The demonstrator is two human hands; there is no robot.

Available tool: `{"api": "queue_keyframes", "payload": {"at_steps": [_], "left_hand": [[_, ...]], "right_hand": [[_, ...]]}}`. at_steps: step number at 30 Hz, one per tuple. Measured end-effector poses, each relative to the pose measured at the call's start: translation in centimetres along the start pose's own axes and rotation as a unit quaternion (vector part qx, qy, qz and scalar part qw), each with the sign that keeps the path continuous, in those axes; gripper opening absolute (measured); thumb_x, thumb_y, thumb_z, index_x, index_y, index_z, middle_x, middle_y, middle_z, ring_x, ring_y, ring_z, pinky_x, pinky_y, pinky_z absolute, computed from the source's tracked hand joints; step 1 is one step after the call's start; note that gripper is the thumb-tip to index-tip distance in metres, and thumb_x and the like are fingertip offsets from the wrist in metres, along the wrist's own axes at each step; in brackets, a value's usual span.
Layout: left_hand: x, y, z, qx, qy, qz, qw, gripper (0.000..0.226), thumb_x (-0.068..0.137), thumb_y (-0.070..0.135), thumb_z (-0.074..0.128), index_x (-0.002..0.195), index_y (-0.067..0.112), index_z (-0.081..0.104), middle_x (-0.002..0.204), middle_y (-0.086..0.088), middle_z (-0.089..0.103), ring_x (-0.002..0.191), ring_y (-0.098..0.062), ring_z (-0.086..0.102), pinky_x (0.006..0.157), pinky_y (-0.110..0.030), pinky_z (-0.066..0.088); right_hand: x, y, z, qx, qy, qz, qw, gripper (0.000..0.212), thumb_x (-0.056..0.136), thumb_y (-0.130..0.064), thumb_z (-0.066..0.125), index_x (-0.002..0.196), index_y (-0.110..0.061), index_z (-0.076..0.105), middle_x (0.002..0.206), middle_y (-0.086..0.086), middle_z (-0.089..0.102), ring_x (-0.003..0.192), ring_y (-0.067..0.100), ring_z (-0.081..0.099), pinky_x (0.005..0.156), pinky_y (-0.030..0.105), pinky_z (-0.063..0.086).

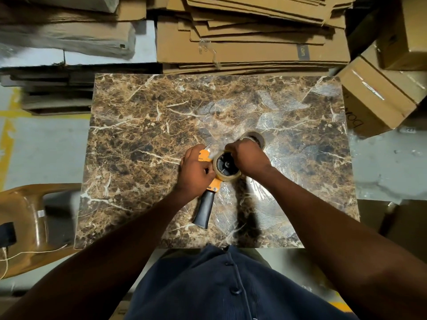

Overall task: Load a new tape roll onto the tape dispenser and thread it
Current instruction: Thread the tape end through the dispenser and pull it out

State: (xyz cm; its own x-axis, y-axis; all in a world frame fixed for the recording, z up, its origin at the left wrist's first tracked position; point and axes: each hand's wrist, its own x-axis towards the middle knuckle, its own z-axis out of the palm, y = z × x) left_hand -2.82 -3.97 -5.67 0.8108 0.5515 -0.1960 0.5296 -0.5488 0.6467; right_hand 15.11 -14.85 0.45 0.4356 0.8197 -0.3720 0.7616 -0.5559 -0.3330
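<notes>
An orange tape dispenser (213, 184) with a black handle (204, 210) lies on the marble-patterned table (138, 135). A clear tape roll (227, 175) sits on its black hub. My left hand (196, 173) grips the dispenser's orange frame near the front end. My right hand (248, 158) rests on the roll's far right side, fingers curled over its rim. Behind my right hand lies an empty cardboard tape core (253, 137), partly hidden by the fingers.
Crumpled clear plastic film (272, 197) lies on the table's right half. Flattened cardboard boxes (254, 38) are stacked behind the table, closed cartons (374, 98) at the right, a brown plastic chair (25, 218) at the left.
</notes>
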Motion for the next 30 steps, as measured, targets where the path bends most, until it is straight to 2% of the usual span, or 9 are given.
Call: {"api": "queue_keyframes", "payload": {"at_steps": [3,5,7,9,13,16,20,25,30], "left_hand": [[0.3,-0.3,0.0,-0.037,-0.001,0.026,0.999,0.021,0.083,0.032,0.067,0.069,0.019,0.076,0.157,-0.003,0.048,0.146,-0.027,0.037,0.112,-0.055,0.041],[0.8,-0.3,-0.2,-0.023,-0.019,0.072,0.997,0.024,0.084,0.033,0.065,0.074,0.019,0.08,0.155,-0.007,0.05,0.147,-0.028,0.039,0.113,-0.057,0.04],[1.4,0.0,-0.5,0.022,-0.052,0.115,0.992,0.023,0.083,0.034,0.066,0.081,0.018,0.083,0.157,-0.014,0.049,0.151,-0.032,0.035,0.118,-0.059,0.034],[1.9,0.4,-1.1,0.067,-0.074,0.132,0.986,0.02,0.079,0.036,0.069,0.084,0.021,0.082,0.16,-0.014,0.048,0.156,-0.035,0.031,0.122,-0.061,0.025],[0.9,1.7,-1.8,0.167,-0.049,0.119,0.978,0.012,0.083,0.038,0.075,0.083,0.028,0.082,0.162,-0.004,0.047,0.156,-0.033,0.029,0.12,-0.065,0.027],[-0.6,2.9,-1.2,0.229,-0.029,0.069,0.971,0.019,0.089,0.044,0.071,0.09,0.029,0.083,0.164,-0.004,0.043,0.155,-0.033,0.029,0.12,-0.065,0.026],[-1.7,3.7,-1.3,0.247,-0.026,0.045,0.968,0.021,0.091,0.045,0.072,0.099,0.028,0.082,0.169,-0.002,0.036,0.158,-0.032,0.022,0.123,-0.066,0.017],[-3.2,4.1,-0.5,0.243,-0.006,0.027,0.97,0.025,0.088,0.038,0.076,0.107,0.023,0.083,0.161,-0.002,0.045,0.149,-0.031,0.032,0.118,-0.06,0.029],[-5.3,3.3,0.3,0.186,0.034,-0.024,0.982,0.024,0.085,0.029,0.079,0.103,0.013,0.083,0.143,-0.004,0.056,0.134,-0.031,0.046,0.105,-0.054,0.044]], "right_hand": [[-0.7,-0.1,-0.2,-0.045,0.019,-0.004,0.999,0.028,0.083,-0.008,0.061,0.107,-0.016,0.073,0.095,0.016,0.074,0.091,0.038,0.066,0.073,0.041,0.051],[-1.2,0.0,-0.1,-0.065,0.036,-0.037,0.997,0.042,0.081,-0.011,0.064,0.123,-0.015,0.066,0.121,0.015,0.069,0.109,0.038,0.059,0.085,0.047,0.048],[-1.5,0.1,0.2,-0.064,0.025,-0.087,0.994,0.067,0.081,-0.011,0.066,0.146,-0.021,0.05,0.152,0.011,0.05,0.125,0.036,0.049,0.094,0.051,0.046],[-1.3,0.3,0.5,-0.075,-0.01,-0.118,0.99,0.076,0.087,-0.012,0.063,0.157,-0.026,0.039,0.165,0.008,0.034,0.132,0.035,0.046,0.096,0.051,0.047],[-1.7,0.8,1.0,-0.099,-0.031,-0.142,0.984,0.065,0.095,-0.02,0.059,0.156,-0.032,0.041,0.169,0.01,0.025,0.133,0.036,0.047,0.097,0.051,0.046],[-2.3,0.3,1.2,-0.128,-0.013,-0.162,0.978,0.056,0.099,-0.041,0.055,0.153,-0.032,0.045,0.169,0.011,0.025,0.14,0.035,0.041,0.107,0.055,0.037],[-2.7,-0.5,1.3,-0.146,-0.022,-0.142,0.979,0.066,0.096,-0.067,0.045,0.152,-0.031,0.047,0.17,0.01,0.023,0.147,0.036,0.034,0.117,0.061,0.023],[-3.1,-0.7,1.2,-0.145,-0.027,-0.117,0.982,0.059,0.098,-0.061,0.035,0.149,-0.034,0.05,0.17,0.009,0.023,0.147,0.036,0.033,0.117,0.061,0.022],[-3.2,-0.4,1.7,-0.135,-0.039,-0.111,0.984,0.053,0.103,-0.053,0.043,0.154,-0.037,0.042,0.172,0.006,0.015,0.153,0.035,0.023,0.12,0.061,0.017]]}}
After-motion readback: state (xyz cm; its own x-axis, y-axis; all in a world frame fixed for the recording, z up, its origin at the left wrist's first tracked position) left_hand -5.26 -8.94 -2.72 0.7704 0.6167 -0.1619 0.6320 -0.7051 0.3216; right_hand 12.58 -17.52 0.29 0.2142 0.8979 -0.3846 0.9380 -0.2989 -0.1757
